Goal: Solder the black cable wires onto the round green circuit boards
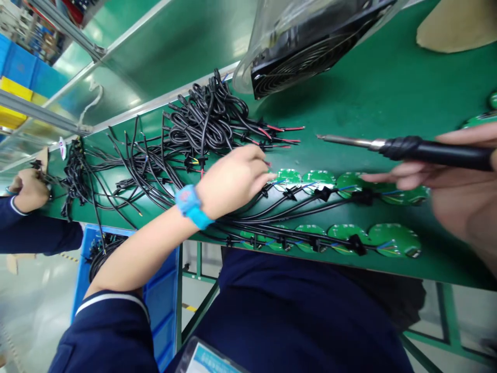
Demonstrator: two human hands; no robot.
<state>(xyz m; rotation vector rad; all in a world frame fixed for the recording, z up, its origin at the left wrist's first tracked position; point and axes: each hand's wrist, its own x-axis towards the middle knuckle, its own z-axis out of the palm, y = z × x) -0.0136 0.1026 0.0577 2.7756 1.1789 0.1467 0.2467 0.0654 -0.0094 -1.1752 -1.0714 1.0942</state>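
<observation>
My right hand (454,181) grips a soldering iron (419,150) by its black handle. The iron's bare metal tip points left above the green bench (388,103). One finger of that hand reaches toward the upper row of round green circuit boards (318,180). At the left end of this row, my left hand (238,178) has its fingers curled together; what they pinch is hidden. Black cables (279,210) with thin coloured wires run to the boards. A second row of boards (394,239) lies along the bench's near edge.
Coiled black cables (209,114) with red wire ends are heaped behind my left hand. A black fan (306,62) stands at the back. Another person's hand (31,186) is at the far left, near a cable bunch (75,166). A blue crate (161,311) sits below the bench.
</observation>
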